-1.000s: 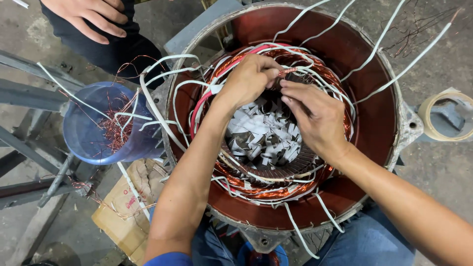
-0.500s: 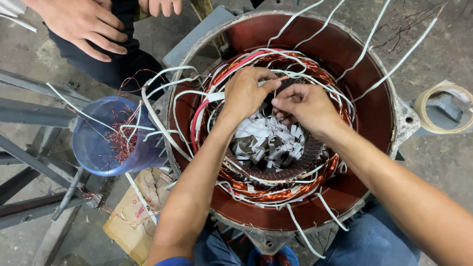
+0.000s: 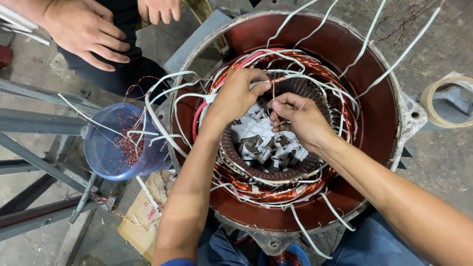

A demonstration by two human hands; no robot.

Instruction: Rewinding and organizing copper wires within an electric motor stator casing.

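Two bare hands, left hand (image 3: 235,96) and right hand (image 3: 294,117), pinch a thin copper wire (image 3: 274,91) above the round red-brown motor stator (image 3: 374,106) with copper windings.

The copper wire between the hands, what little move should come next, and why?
Probably a gentle downward pull with the right hand. Its fingertips pinch a thin copper wire that hangs from a twisted copper joint, which the left hand steadies at the top of the motor winding. The strand looks a bit slack, so tightening it seems the likely step.
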